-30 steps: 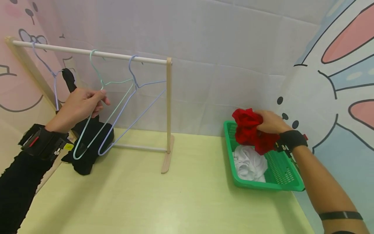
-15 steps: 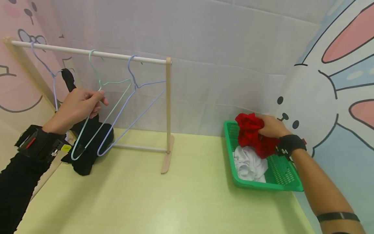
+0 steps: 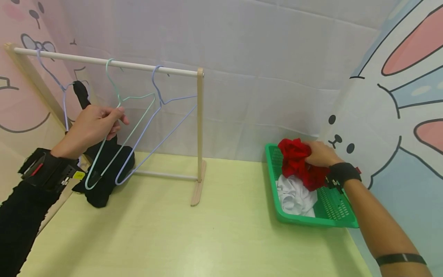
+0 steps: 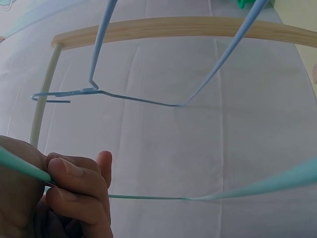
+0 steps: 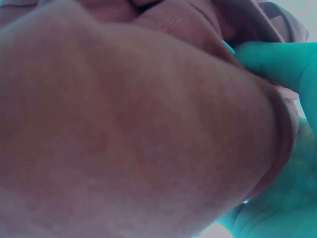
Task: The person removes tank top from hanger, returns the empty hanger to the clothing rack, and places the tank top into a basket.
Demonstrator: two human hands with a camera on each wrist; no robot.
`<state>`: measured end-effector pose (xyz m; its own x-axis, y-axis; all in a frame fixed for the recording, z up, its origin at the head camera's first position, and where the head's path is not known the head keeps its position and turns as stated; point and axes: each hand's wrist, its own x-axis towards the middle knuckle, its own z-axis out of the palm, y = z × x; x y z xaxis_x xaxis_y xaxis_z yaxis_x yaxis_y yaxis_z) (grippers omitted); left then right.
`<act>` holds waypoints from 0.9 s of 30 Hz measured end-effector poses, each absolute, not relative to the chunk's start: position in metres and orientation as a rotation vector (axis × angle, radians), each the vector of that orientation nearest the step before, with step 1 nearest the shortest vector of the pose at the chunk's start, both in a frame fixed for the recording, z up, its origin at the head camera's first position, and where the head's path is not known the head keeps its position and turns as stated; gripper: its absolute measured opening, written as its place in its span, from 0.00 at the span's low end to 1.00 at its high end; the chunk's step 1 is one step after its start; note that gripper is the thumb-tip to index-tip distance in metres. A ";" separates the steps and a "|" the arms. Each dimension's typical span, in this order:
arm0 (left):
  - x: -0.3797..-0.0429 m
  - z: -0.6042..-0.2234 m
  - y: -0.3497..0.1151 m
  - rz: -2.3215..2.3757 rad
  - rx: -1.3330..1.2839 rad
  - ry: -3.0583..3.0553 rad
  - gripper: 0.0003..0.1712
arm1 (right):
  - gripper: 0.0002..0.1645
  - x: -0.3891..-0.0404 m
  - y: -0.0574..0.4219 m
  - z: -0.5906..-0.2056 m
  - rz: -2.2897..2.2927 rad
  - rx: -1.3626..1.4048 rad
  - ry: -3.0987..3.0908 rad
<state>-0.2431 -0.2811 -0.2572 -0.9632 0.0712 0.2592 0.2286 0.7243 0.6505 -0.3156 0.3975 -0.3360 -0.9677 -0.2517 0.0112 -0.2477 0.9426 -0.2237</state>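
Surface point(image 3: 221, 234): pale yellow, and I see it run to the back wall.
Back wall point(image 3: 256, 73): whitish sheet, creased.
Right wall point(image 3: 415, 215): cartoon rabbit point(image 3: 370, 123), pink inner ears point(image 3: 415, 42).
Left wall point(image 3: 17, 105): pink, drawn glasses point(image 3: 27, 41).

Soft glare on pale yellow tabletop point(image 3: 207, 238)

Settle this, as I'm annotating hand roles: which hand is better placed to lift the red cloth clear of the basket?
Probably the right hand: it grips the red cloth at the green basket, while the left hand holds the mint hanger at the rack.
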 end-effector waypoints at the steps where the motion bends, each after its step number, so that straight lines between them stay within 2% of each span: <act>1: -0.243 -0.257 -0.281 -1.065 -0.239 -2.711 0.34 | 0.33 -0.316 0.398 -0.336 -0.353 -0.394 3.075; 8: -0.244 -0.258 -0.282 -1.072 -0.236 -2.710 0.34 | 0.40 -0.312 0.395 -0.338 -0.321 -0.394 3.060; 17: -0.243 -0.260 -0.283 -1.097 -0.250 -2.704 0.34 | 0.36 -0.314 0.395 -0.353 -0.308 -0.419 3.044; 24: -0.243 -0.261 -0.282 -1.074 -0.266 -2.698 0.34 | 0.42 -0.317 0.396 -0.364 -0.291 -0.451 3.026; 27: -0.243 -0.260 -0.282 -1.071 -0.266 -2.692 0.34 | 0.38 -0.321 0.398 -0.370 -0.287 -0.477 3.033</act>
<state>-0.2433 -0.2820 -0.2598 -0.9568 0.0823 0.2789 0.2514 0.7160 0.6512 -0.3207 0.3980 -0.3699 -0.9504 -0.3096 -0.0285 -0.2988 0.9349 -0.1917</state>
